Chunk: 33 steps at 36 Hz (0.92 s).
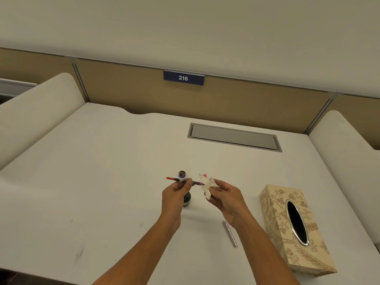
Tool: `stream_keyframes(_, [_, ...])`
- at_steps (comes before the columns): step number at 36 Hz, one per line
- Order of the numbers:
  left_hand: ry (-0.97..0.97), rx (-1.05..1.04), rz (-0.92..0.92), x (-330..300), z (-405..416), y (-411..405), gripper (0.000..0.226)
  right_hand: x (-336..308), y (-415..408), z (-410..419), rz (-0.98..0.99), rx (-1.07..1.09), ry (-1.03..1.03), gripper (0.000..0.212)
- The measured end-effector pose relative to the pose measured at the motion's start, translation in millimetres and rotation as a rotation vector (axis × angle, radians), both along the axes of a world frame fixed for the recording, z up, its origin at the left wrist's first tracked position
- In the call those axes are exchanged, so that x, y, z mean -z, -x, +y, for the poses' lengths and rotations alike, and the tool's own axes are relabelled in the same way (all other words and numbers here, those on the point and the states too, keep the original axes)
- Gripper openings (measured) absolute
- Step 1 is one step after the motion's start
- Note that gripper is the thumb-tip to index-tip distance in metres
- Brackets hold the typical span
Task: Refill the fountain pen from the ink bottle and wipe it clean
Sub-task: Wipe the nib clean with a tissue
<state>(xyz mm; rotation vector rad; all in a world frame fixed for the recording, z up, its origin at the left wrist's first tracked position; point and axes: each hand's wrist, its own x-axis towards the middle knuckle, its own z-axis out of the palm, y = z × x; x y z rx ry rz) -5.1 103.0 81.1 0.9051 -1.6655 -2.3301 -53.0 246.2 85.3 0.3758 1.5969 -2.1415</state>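
Note:
My left hand point(174, 192) holds the thin fountain pen section with its red-ended converter point(181, 181) level above the desk, nib end pointing right. My right hand point(224, 194) pinches a crumpled white tissue point(208, 186) around the nib end; a pink stain shows at the tissue's top. The dark ink bottle point(187, 199) stands open on the desk just below my left hand, partly hidden by it. Its cap point(182, 174) lies upside down a little farther back.
A silver pen barrel point(229, 233) lies on the white desk point(102, 182) below my right wrist. A patterned beige tissue box point(296, 229) stands at the right. A grey cable hatch point(234, 136) is set into the desk farther back; padded dividers flank both sides.

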Motion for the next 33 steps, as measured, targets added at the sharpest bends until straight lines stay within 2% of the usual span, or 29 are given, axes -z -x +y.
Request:
stream_keyframes(9, [0.015, -0.005, -0.006, 1.2, 1.1, 1.7, 0.005, 2.6, -0.5, -1.0, 0.021, -0.025, 0.078, 0.037])
stream_keyframes(14, [0.003, -0.019, -0.007, 1.2, 1.6, 2.0, 0.002, -0.2, -1.4, -2.7, 0.052, -0.041, 0.12, 0.032])
stream_keyframes(21, [0.009, -0.01, 0.002, -0.4, 2.4, 2.4, 0.002, -2.0, 1.5, 1.1, -0.026, -0.005, 0.264, 0.035])
stream_keyframes(27, [-0.011, 0.004, 0.021, -0.9, 3.0, 2.7, 0.003, -0.2, -1.8, 0.8, 0.065, -0.036, 0.211, 0.035])
stream_keyframes(33, [-0.029, 0.024, 0.042, 1.6, 5.9, -0.5, 0.005, -3.8, -5.4, -2.7, 0.203, 0.025, -0.073, 0.019])
